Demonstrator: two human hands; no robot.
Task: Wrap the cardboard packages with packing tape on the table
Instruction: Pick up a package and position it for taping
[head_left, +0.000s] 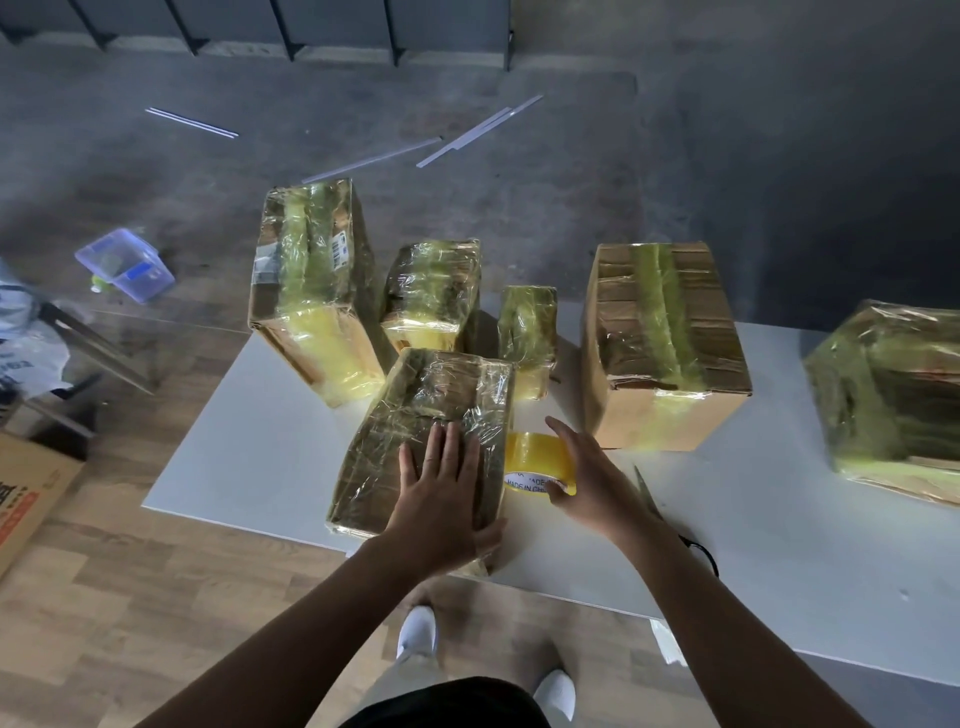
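Note:
A flat cardboard package (415, 415) wrapped in shiny tape lies near the front edge of the white table (260, 457). My left hand (441, 493) rests flat on its near end, fingers spread, thumb over the right edge. Right beside the package stands a yellow roll of packing tape (535, 457). My right hand (587, 483) is cupped around the roll's right side, thumb under its white core label. Several other taped cardboard packages stand behind: a tall one (311, 291), a smaller one (431, 296), a narrow one (527, 332), a big box (660, 348) and one at the far right (893, 395).
Scissors (649, 499) lie on the table just right of my right forearm. Off the table's left are a clear plastic container (124, 265), a plastic bag (26, 332) and a flattened carton (26, 493). Thin strips (478, 132) lie on the grey floor beyond.

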